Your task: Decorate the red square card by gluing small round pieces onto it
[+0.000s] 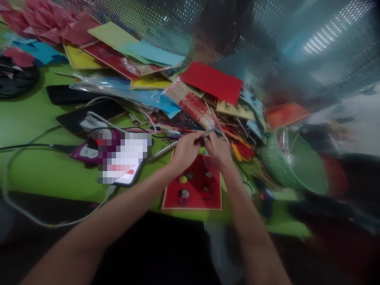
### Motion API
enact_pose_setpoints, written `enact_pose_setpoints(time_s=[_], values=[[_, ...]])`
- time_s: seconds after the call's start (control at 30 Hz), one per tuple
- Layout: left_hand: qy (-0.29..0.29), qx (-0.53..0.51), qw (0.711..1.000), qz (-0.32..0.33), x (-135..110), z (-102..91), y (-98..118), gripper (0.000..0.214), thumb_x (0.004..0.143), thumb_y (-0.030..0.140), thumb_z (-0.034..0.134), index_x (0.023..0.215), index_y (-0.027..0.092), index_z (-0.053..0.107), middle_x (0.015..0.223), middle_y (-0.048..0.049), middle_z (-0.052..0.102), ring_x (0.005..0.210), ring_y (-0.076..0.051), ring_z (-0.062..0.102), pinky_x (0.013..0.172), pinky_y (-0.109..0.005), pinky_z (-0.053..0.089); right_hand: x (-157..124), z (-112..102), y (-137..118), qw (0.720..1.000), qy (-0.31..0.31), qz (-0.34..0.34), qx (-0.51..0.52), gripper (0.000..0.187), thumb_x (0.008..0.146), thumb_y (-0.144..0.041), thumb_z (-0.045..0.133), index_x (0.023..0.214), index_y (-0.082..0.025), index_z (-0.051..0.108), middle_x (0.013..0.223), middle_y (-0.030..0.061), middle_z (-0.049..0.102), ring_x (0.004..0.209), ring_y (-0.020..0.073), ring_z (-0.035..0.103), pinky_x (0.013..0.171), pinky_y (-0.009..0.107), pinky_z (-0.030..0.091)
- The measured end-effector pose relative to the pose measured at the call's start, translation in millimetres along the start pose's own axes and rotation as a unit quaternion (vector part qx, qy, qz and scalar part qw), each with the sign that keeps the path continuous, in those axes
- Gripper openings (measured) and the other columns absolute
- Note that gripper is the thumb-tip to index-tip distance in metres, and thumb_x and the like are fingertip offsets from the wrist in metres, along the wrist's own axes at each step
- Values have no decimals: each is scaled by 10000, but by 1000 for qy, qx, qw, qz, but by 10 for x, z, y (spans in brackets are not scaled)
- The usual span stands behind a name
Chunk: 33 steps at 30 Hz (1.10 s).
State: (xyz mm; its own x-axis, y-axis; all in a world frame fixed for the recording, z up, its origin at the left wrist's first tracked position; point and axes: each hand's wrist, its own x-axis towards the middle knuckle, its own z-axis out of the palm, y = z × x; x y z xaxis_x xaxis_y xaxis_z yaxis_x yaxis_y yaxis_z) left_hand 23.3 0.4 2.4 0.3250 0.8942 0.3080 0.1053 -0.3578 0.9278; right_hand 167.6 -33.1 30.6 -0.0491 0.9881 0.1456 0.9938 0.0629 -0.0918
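Observation:
My left hand and my right hand meet above the far edge of a red card. Both hands are closed, fingertips together around something small that blur and the fingers hide. The card lies flat with a light border and carries several small round pieces, one of them yellow, and dark drawn marks. Just beyond my fingers is a bundle of red-tipped thin sticks in clear plastic. A pale pen-like stick lies beside my left wrist.
At left, a lit phone with a white cable lies by a purple power strip. A red sheet and coloured papers pile up at the back. Orange scissor-like handles lie right of my hands, near a green bowl.

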Motion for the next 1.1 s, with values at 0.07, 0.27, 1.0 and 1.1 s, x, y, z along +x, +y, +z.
enact_pose_setpoints(time_s=[0.07,0.27,1.0,1.1], values=[[6,13,1000,6,-12,2,14,485,831,16,516,1235,183,727,1184,-66,758,1075,-234,702,1005,-346,503,5,19,2,1000,-3,1,-2,359,1047,-392,288,1089,-162,560,903,110,727,755,237,610,657,307,301],[17,50,999,13,-39,14,33,465,840,26,529,1218,198,737,1151,-61,764,1039,-228,696,991,-335,506,17,79,-38,999,7,31,5,343,1015,-367,321,1082,-160,586,883,109,721,727,243,596,650,317,283],[10,57,998,27,-43,28,28,493,817,-3,504,1194,208,743,1166,-50,760,1070,-216,683,1004,-328,499,45,69,-45,994,0,79,77,307,940,-263,298,972,-188,594,833,89,691,731,233,584,659,310,317],[13,28,999,16,-21,26,-6,473,828,17,521,1200,211,739,1160,-46,762,1056,-205,689,1000,-319,503,38,77,-13,991,11,67,119,298,947,-262,282,950,-205,574,809,64,676,706,216,564,653,299,333]])
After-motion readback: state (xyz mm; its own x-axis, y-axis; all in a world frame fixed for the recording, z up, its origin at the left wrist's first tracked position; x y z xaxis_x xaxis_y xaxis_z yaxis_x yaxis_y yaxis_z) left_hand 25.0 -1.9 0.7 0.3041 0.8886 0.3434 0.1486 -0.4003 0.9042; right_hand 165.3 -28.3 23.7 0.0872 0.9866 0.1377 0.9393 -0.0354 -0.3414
